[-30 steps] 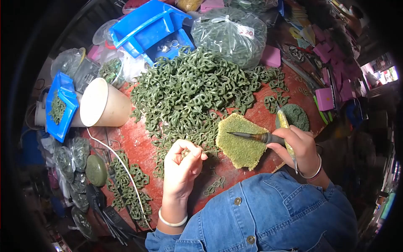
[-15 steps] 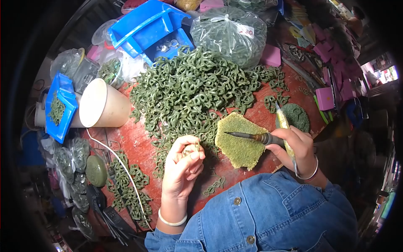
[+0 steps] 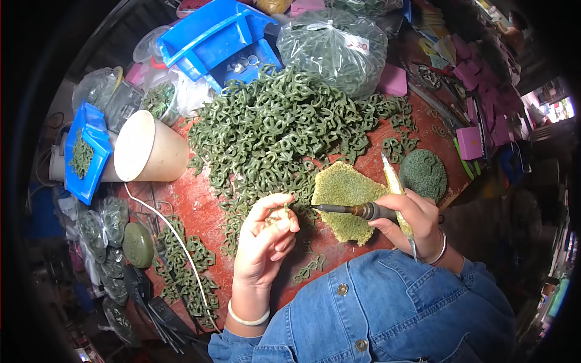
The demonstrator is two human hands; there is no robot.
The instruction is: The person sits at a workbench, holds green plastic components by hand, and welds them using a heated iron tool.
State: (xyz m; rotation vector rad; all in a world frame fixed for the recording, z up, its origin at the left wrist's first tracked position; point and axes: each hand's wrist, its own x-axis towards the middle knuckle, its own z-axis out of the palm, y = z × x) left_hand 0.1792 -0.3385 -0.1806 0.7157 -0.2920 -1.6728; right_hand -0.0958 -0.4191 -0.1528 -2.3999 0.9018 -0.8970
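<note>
My left hand (image 3: 263,242) is raised over the near part of the table, thumb and fingers pinched round a small green wax piece (image 3: 286,209), mostly hidden by the fingers. In my right hand (image 3: 417,219) is a soldering iron (image 3: 376,211) with a dark pointed tip, aimed left and close to the left fingertips. The same hand also keeps a slim pointed tool with a yellow wrapped handle (image 3: 393,180), tilted upright between the fingers. Beneath the iron lies a rough yellow-green pad (image 3: 342,181). A large heap of green looped wax pieces (image 3: 272,124) spreads beyond both hands.
A white tub (image 3: 166,154) lies tilted at the left, by a white cable (image 3: 175,233). Blue bins (image 3: 212,39) and a tied clear bag (image 3: 333,57) stand behind the heap. A dark green round pad (image 3: 423,174) and pink blocks (image 3: 469,143) are at the right.
My right hand has moved left with the iron, bringing its tip from over the pad to near my left fingers. The yellow-handled tool shifted left too. My left hand has barely moved.
</note>
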